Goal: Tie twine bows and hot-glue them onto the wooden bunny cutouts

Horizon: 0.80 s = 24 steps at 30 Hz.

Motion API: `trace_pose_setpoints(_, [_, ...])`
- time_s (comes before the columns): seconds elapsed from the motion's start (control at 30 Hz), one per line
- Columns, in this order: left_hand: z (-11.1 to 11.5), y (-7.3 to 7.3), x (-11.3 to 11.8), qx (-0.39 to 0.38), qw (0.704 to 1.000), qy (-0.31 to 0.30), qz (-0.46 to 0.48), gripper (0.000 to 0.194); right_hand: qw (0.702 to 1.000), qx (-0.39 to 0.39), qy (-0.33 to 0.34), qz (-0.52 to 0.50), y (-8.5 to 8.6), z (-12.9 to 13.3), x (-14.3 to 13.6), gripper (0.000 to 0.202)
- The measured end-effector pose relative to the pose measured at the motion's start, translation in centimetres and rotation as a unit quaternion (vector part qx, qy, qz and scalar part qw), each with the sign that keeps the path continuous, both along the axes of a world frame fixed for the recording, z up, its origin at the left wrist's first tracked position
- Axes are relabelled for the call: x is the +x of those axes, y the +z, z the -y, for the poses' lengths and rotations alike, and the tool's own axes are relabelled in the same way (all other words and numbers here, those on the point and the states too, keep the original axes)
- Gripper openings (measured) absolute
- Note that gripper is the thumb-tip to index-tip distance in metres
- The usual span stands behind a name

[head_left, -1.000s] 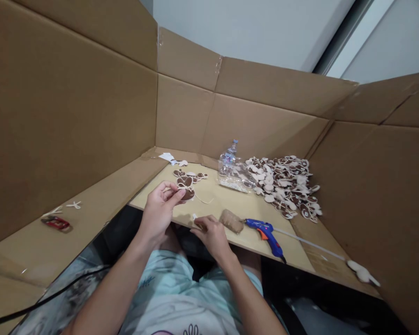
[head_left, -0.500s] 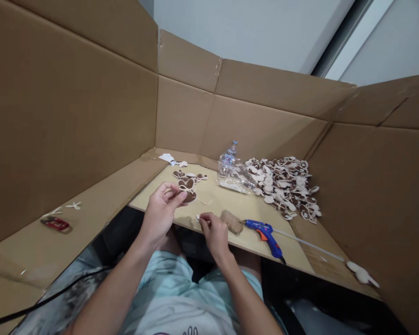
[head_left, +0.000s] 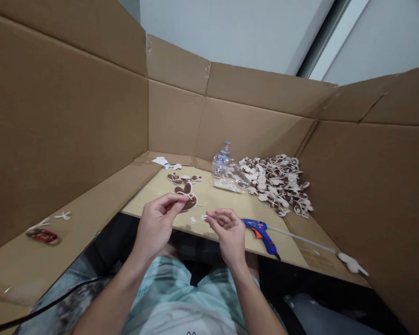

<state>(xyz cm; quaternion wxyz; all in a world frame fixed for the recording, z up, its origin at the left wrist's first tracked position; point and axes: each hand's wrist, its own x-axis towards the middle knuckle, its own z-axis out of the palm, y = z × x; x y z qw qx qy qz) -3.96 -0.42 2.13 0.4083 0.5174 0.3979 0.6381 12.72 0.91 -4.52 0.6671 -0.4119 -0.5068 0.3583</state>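
Observation:
My left hand [head_left: 160, 218] pinches the edge of a brown bunny-shaped piece [head_left: 189, 201] with a cream cord bow and a pale rim, over the board's front part. To its right, my right hand [head_left: 229, 230] holds a small white piece [head_left: 204, 217] between thumb and fingertips. Another small white piece [head_left: 193, 220] lies on the board between the hands. A blue glue gun [head_left: 263, 235] with an orange trigger rests just right of my right hand, a long glue stick [head_left: 300, 239] reaching out of its back.
A large heap of brown and white pieces [head_left: 275, 181] is at the back right, beside a clear bag [head_left: 230, 184] and plastic bottle [head_left: 225, 151]. Several brown pieces [head_left: 183, 178] lie behind my left hand. A red cutter [head_left: 43, 236] sits far left. Cardboard walls [head_left: 258, 114] surround the board.
My right hand has turned and opened its palm more, with the small white piece at its fingertips. A second white piece now shows on the board. The whole view has shifted slightly.

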Motion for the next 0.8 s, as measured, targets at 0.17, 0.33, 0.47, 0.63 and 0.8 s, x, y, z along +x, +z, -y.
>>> trace_pose_setpoints(0.17, [1.3,0.5,0.5,0.009,0.999,-0.005,-0.035,0.015,0.997,0.069,-0.006,-0.035,3.2,3.4,-0.1,0.020])
trace_pose_setpoints(0.33, [2.7,1.2,1.2,0.042,0.998,-0.022,-0.040,0.013,0.988,0.152,-0.037,0.007,5.0,5.3,-0.5,0.019])
trace_pose_setpoints(0.47, [3.2,1.4,1.6,0.064,0.996,-0.030,-0.058,0.013,0.981,0.185,-0.049,0.026,5.3,5.5,-0.7,0.023])
trace_pose_setpoints(0.63, [3.4,1.5,1.7,0.087,0.992,-0.023,-0.091,0.013,0.979,0.188,-0.058,0.054,5.2,5.5,-0.7,0.025])
trace_pose_setpoints(0.8, [3.4,1.3,1.6,0.098,0.991,-0.039,-0.086,0.012,0.977,0.186,-0.074,0.077,5.1,5.7,-0.6,0.022])
